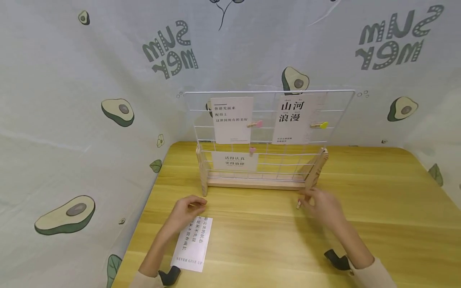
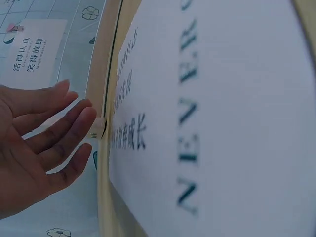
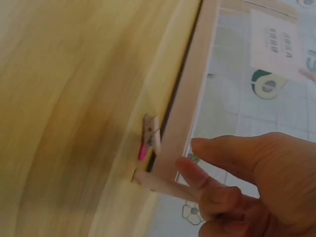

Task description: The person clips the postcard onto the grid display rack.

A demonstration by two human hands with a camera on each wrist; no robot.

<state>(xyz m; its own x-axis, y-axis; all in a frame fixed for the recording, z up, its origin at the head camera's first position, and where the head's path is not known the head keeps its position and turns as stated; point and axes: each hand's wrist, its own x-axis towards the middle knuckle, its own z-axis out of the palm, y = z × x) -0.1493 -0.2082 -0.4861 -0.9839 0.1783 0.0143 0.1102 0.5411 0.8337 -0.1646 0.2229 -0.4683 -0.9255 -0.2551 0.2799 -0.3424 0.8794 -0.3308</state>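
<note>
My right hand point(image 1: 324, 206) reaches to the right end of the rack's wooden base point(image 1: 255, 184). Its thumb and forefinger are apart with nothing between them. Just beyond the fingertips is a small wooden clothespin point(image 3: 150, 136) with a pink end, close beside the base. My left hand point(image 1: 185, 214) holds nothing, its fingers loosely bent, over the far end of a white card point(image 1: 191, 248) printed with dark text and "NEVER GIVE UP". In the left wrist view the same card point(image 2: 247, 118) fills the right side, and the left hand point(image 2: 39, 133) appears apart from it.
A white wire grid point(image 1: 270, 93) stands upright in the base. Clothespins hold a left card point(image 1: 232, 130), a right card point(image 1: 288, 130) and a lower card point(image 1: 235, 161) on it. Behind the wooden table point(image 1: 378, 200) hangs an avocado-print cloth point(image 1: 252, 48).
</note>
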